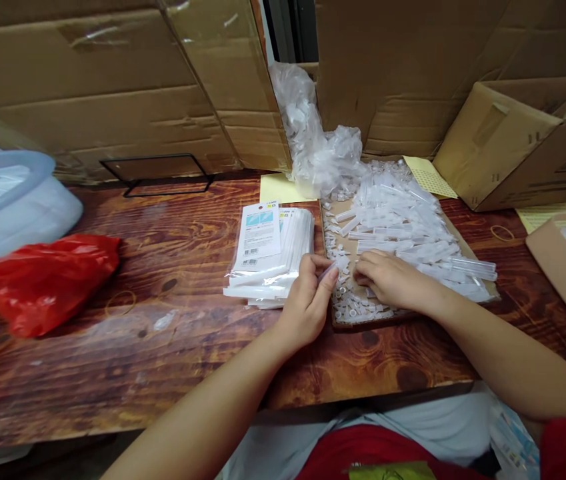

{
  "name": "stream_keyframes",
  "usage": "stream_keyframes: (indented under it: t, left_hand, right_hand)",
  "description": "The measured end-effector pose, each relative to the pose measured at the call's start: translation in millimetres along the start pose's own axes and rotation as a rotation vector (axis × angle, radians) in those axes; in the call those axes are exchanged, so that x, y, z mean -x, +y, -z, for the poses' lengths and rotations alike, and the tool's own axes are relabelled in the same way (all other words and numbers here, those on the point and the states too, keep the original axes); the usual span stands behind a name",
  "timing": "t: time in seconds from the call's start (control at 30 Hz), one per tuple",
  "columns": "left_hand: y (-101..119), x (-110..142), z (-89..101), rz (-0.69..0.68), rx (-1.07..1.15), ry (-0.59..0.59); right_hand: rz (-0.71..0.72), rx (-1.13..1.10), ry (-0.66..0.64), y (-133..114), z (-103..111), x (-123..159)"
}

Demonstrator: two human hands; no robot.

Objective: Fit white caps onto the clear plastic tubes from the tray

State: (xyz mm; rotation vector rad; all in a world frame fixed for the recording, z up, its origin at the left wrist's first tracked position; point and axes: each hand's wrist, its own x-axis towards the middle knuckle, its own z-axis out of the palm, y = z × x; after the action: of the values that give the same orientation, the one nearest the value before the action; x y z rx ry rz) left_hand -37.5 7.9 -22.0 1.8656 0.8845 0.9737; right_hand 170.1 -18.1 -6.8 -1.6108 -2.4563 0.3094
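My left hand [311,297] is closed, with a thin clear plastic piece [327,271] between thumb and fingers; its far part is hidden. Beside that hand lies a stack of flat clear packets [295,247] with printed cards. My right hand [387,277] reaches down into a shallow cardboard tray [345,325], its fingers curled together among small white plastic pieces [357,310]. Whatever they pinch is too small or hidden. Behind my right hand, many clear plastic tubes [397,210] are heaped in the tray.
Crumpled clear plastic bags [330,157] lie behind the tray. On the left are a red plastic bag [53,283], a translucent tub [57,200] and a black wire stand [163,193]. A cardboard box [497,147] and a beige container [557,267] stand at right.
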Motion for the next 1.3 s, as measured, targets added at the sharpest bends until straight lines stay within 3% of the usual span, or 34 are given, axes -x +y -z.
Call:
stream_keyframes:
  t: [0.27,0.4,0.53,0.77,0.9,1.0,1.2,1.3]
  left_hand:
    - [-2,-2,0.3,0.015,-0.063,-0.098]
    - [-2,-4,1.3,-0.025,-0.088,-0.145]
    - [1,-4,3.6,-0.037,-0.141,-0.213]
    - [2,1,9.9,-0.1,-0.091,-0.238]
    - [5,3,10.1,-0.104,-0.043,-0.227]
    - [11,3,10.2,-0.119,-0.038,-0.215]
    - [14,0,10.4,-0.101,-0.098,-0.245]
    - [8,-1,9.3,-0.091,-0.104,-0.245]
  right_hand:
    - [0.213,-0.405,0.476,0,21,2]
    - [0.278,-0.458,0.452,-4,22,5]
    - [0.23,-0.498,0.389,-4,27,11]
    - [0.01,-1.252,0.301,-4,24,7]
    - [-0.031,-1.426,0.29,-5,16,3]
    - [-0.024,-1.342,0.305,-6,20,4]
    - [0.157,-0.708,0.407,-14,35,13]
    - [0.194,-0.591,0.459,-16,30,13]
